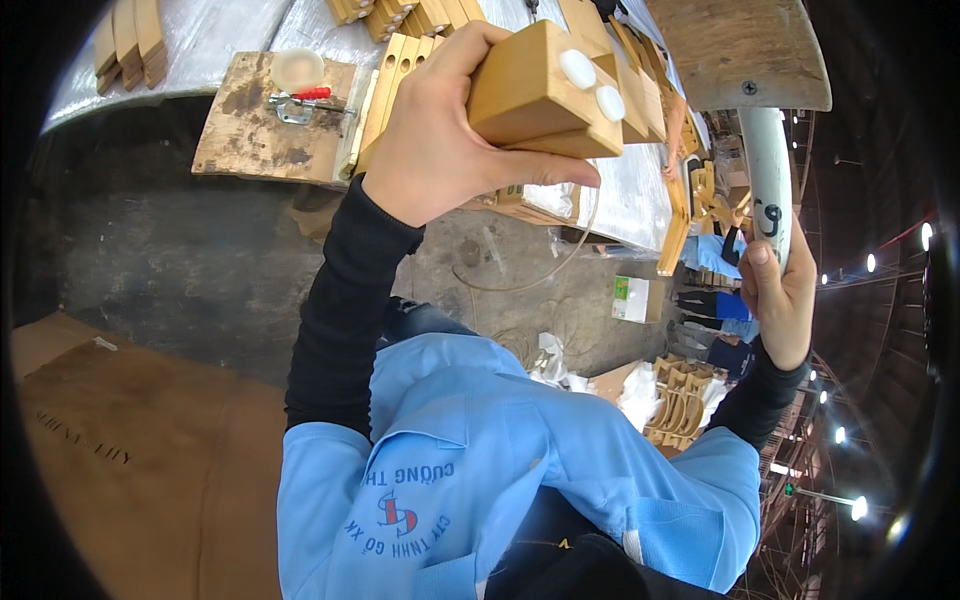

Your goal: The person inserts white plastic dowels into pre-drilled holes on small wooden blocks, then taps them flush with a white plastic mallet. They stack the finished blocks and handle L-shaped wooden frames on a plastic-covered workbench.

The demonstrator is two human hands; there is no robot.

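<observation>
My left hand (450, 125), raised over the bench, is closed around a light wooden furniture piece (515, 90). Two round white pads (577, 69) sit on the end of that piece; its far part runs up out of my grip. Over on the right, my right hand (785, 295) wraps the white handle (767, 180) of a mallet held upright. The mallet's worn brown head (740, 50) has a screw in it and is partly cut off by the upper edge. Head and wooden piece are apart.
A stained board (235, 115) carries a red-handled toggle clamp (310, 95) and a whitish round cup (297, 70). Curved wooden parts (130, 45) lie on the film-covered bench. A co-worker's arm (675, 140) reaches in. A hose (520, 287), a box (637, 299) and cardboard (130, 470) lie below.
</observation>
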